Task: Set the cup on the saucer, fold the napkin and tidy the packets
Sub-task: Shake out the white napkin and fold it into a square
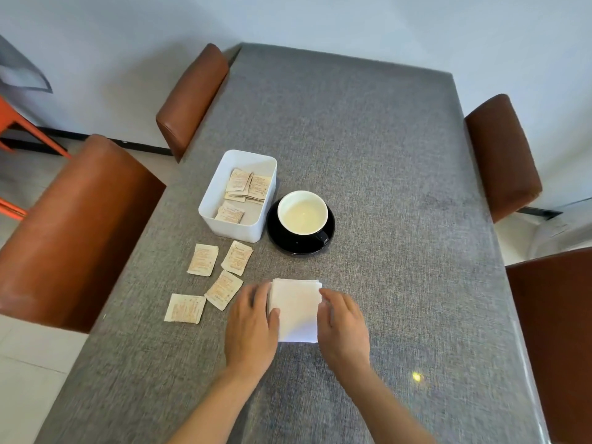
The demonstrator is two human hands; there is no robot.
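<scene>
Left hand (pixel 251 325) & right hand (pixel 344 326) flanking folded napkin (pixel 296 310) at lower ctr, fingers relaxed, touching its edges.

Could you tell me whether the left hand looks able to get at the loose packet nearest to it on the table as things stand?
Probably yes. The left hand rests at the napkin's left edge, and the nearest loose packet lies flat on the table just to its left, with nothing between them or on top of it.

Grey table (pixel 368 149), brown chairs (pixel 80 232), pale wall (pixel 320 20)
</scene>
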